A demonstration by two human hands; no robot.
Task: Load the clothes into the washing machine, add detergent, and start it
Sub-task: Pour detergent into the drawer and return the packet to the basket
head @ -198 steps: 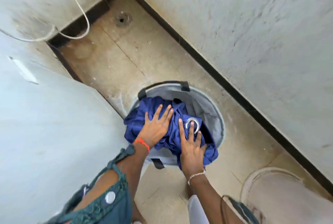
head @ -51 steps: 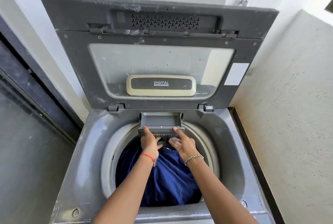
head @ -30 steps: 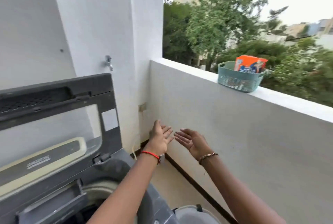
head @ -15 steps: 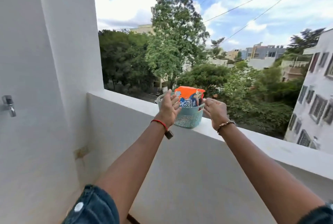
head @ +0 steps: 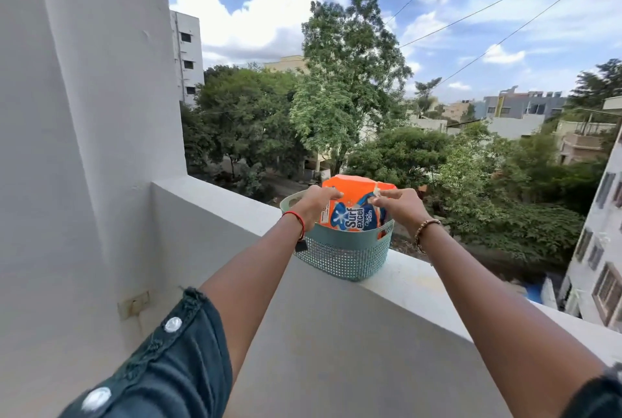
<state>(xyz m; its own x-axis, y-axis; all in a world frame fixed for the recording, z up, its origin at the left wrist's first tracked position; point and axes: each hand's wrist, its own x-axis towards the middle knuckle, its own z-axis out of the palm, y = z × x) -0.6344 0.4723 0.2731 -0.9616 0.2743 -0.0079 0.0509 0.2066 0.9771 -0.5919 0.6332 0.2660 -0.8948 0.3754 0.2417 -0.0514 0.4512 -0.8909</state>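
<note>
Gripping detergent pack (head: 353, 214) | L hand (head: 316, 205) + R hand (head: 402, 209) | btm hidden in basket (head: 340, 259)

Curled fingers (head: 331, 195), left hand (head: 314, 205), right hand (head: 401, 208)

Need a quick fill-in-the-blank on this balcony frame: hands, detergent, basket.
1. The teal basket holds an ___ detergent pack.
2. The left hand and right hand both grip the detergent ___.
3. The thread on the left wrist is ___.
Missing words: orange; pack; red.
</note>
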